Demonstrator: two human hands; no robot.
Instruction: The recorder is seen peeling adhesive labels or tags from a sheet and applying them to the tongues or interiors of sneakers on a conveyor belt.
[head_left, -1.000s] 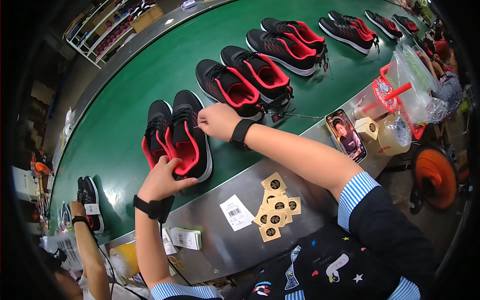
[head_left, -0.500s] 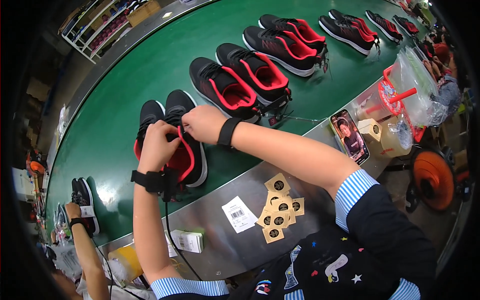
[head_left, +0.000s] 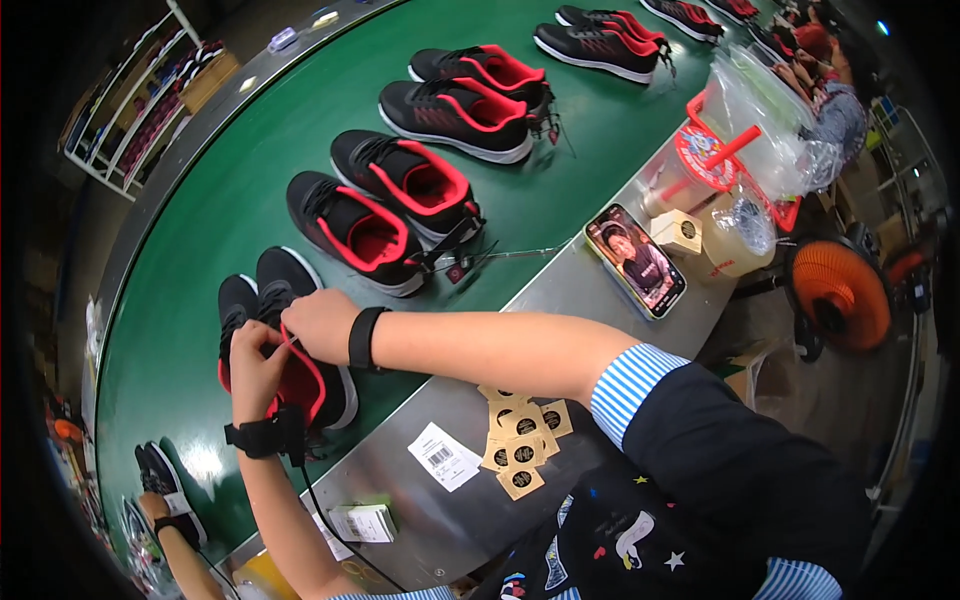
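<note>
A pair of black sneakers with red lining sits before me on the green belt. My left hand (head_left: pixel 257 362) and my right hand (head_left: pixel 322 326) meet over the opening of the right sneaker (head_left: pixel 283 268), near its tongue and laces. Fingers of both hands are pinched closed, close together; whatever thin thing lies between them is too small to make out. Beside it, the left sneaker (head_left: pixel 238 296) is partly covered by my left hand. Each of my wrists wears a black band, and a cable trails from the left one.
More sneaker pairs (head_left: pixel 375 240) stand along the green belt (head_left: pixel 200 360). On the metal ledge (head_left: pixel 420 520) lie kraft stickers (head_left: pixel 523 452), white labels (head_left: pixel 443 455), a label stack (head_left: pixel 363 523) and a phone (head_left: pixel 636 262). Drink cups (head_left: pixel 735 240) and an orange fan (head_left: pixel 838 297) are rightward; a co-worker's hand (head_left: pixel 155 508) is at left.
My view has shifted, so the belt, sneakers and ledge items appear farther left, the near ones lower. Both hands stay pinched at the same sneaker's opening.
</note>
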